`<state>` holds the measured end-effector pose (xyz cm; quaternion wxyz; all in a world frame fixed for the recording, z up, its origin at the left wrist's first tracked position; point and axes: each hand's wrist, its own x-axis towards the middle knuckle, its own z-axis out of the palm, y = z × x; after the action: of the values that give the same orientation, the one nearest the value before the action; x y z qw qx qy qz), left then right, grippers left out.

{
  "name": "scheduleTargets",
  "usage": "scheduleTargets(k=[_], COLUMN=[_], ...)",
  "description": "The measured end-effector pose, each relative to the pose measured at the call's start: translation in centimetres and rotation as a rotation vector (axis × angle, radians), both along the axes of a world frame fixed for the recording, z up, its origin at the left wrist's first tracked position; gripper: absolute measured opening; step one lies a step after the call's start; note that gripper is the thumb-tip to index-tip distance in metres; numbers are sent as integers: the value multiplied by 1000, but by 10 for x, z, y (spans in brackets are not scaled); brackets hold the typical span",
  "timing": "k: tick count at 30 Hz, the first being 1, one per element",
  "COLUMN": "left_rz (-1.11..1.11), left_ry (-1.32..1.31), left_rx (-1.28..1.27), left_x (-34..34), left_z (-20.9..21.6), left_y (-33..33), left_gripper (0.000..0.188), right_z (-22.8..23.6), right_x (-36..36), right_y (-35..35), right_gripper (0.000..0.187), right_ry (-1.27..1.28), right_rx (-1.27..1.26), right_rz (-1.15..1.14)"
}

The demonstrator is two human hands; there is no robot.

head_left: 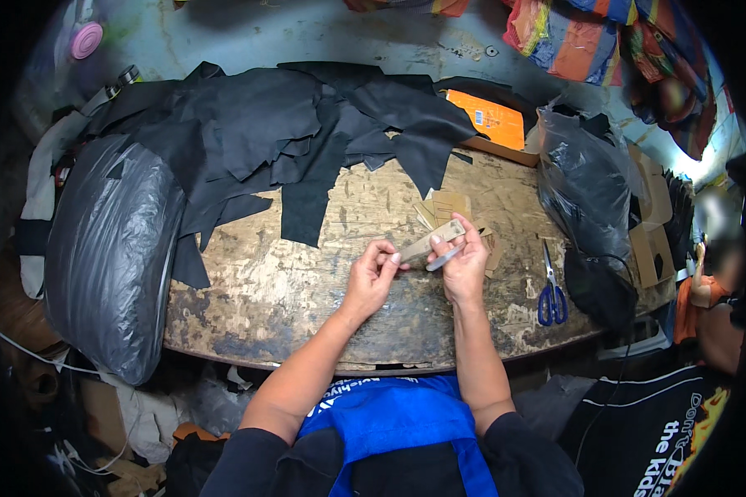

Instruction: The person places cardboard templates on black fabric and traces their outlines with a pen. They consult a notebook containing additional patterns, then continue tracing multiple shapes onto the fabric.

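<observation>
A narrow tan cardboard strip [423, 245], wider at its right end and with faint marks on it, is held above the wooden table. My left hand [370, 280] pinches its narrow left end between thumb and fingers. Closed around the wider end is my right hand [466, 267], which also holds a slim pale grey implement [444, 257] whose kind I cannot make out. Just behind my right hand lie several flat tan cardboard pieces [451, 204], partly covered by it. Blue-handled scissors [552, 300] rest on the table to the right, blades pointing away from me.
Black leather-like sheets [261, 124] cover the back of the worn wooden table [249, 315]. Filled plastic bags stand at the left [112, 257] and right [588, 186]. An orange box [491, 120] sits at the back right. Another person [704, 290] is at the far right.
</observation>
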<state>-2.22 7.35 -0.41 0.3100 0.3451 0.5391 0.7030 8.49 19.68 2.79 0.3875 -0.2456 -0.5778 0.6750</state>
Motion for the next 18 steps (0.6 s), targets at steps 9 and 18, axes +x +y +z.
scheduleTargets(k=[9, 18], left_rz=[740, 1177], left_ry=[-73, -12], left_rx=[30, -534], left_x=[-107, -293], left_z=[15, 7], left_y=[-2, -24], left_gripper=[41, 85], right_z=[0, -26], right_x=[0, -9], right_y=[6, 64], right_gripper=[72, 34], right_ry=[-772, -984], right_rx=[909, 938], right_rz=[-244, -161])
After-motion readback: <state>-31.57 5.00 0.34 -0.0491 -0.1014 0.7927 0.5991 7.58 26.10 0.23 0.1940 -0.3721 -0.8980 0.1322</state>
